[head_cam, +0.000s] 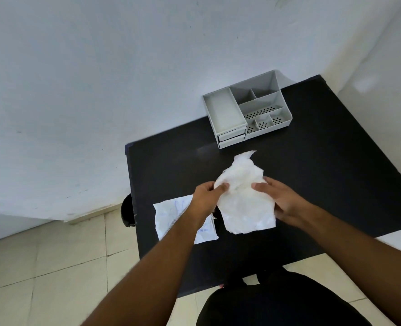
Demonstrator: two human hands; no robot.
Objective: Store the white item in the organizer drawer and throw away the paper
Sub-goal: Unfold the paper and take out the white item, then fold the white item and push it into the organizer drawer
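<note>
Both hands hold a crumpled white paper sheet (244,196) just above the black table (324,161). My left hand (207,194) pinches its left edge and my right hand (277,196) grips its right side. What the paper may wrap is hidden. A flat white packet with blue print (171,217) lies on the table under my left forearm. The grey desk organizer (246,109) stands at the table's far edge against the wall, with two small drawers (231,137) at its front left, both shut.
A dark round bin (127,210) shows on the tiled floor just past the table's left edge. The white wall runs behind the table. My dark-clothed lap is at the bottom.
</note>
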